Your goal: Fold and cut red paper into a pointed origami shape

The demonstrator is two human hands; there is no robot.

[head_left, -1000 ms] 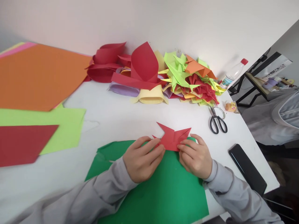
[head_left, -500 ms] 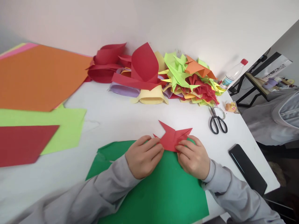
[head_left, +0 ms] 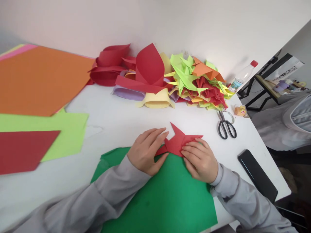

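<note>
A folded red paper shape (head_left: 176, 142) with several pointed flaps lies at the far edge of a large green paper sheet (head_left: 170, 197). My right hand (head_left: 200, 160) grips its right side, fingers on top and the thumb tucked low near the paper's edge. At its left side is my left hand (head_left: 148, 150), with straight fingers and the thumb spread away from them. A red flap shows in the gap between that thumb and the fingers. Whether the left fingertips touch the paper is hard to tell.
Orange paper sheets (head_left: 46, 81), a lime sheet (head_left: 65, 139) and a red sheet (head_left: 26, 152) lie left. Behind are red paper forms (head_left: 150, 66) and a pile of folded paper (head_left: 191, 77). Rightward are a bottle (head_left: 243, 77), scissors (head_left: 226, 127) and a black phone (head_left: 257, 174).
My left hand has loosened from the red paper and its thumb and fingers have spread. The paper has turned slightly and shifted a little right, with my right hand still on it.
</note>
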